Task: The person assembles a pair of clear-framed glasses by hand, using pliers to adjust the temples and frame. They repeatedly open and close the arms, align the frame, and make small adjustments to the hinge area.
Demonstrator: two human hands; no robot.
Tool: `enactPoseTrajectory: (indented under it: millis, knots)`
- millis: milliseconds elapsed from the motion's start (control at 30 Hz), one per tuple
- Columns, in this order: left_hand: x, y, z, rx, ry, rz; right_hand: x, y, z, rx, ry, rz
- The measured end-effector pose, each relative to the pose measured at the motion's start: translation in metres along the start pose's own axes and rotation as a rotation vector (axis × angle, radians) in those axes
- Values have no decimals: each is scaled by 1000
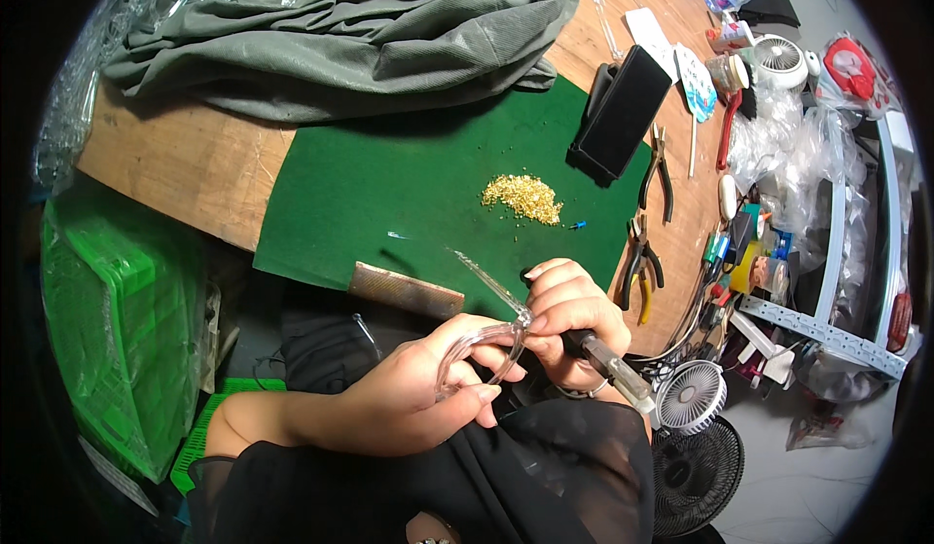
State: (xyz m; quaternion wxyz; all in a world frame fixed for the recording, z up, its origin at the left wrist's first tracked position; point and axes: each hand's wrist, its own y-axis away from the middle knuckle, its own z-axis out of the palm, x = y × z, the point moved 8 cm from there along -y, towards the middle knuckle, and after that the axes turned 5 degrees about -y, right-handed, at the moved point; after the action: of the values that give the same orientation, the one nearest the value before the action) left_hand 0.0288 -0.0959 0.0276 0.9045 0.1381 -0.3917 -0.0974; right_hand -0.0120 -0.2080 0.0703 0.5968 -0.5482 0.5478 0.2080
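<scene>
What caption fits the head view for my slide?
Left hand holds a clear curved piece while right hand applies a dark-handled tool beside gold beads.

I can't make out single pieces in the gold heap, too small. The clear curved piece is half hidden by my left hand's fingers, and the tool runs under my right hand.

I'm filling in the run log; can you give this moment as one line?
left hand: holds clear curved piece | right hand: grips pen-like tool, tip at piece | green mat: pile of gold beads
</scene>
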Motion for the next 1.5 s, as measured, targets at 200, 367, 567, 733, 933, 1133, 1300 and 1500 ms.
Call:
enactPoseTrajectory:
  millis: [200,367,567,733,933,1133,1300,1500]
  knots:
    - [-5,1,-1,-22,71,-49,13,13,-1,5,-275,316]
    - [-6,5,-8,17,90,-83,28,54,-4,-273,-245,1106]
    - [-10,3,-8,60,56,-105,11,64,10,-641,-146,1188]
    - [-12,2,-8,55,53,-134,12,59,11,-651,-129,1205]
    - [-8,0,-10,13,-169,46,12,57,11,-687,-72,1236]
    - [-15,1,-5,97,13,-76,19,58,6,-639,104,1244]
    - [-18,-2,-4,187,-55,-15,19,47,-2,-551,466,1026]
    - [-13,-4,-8,167,82,-53,27,57,3,-680,25,1270]
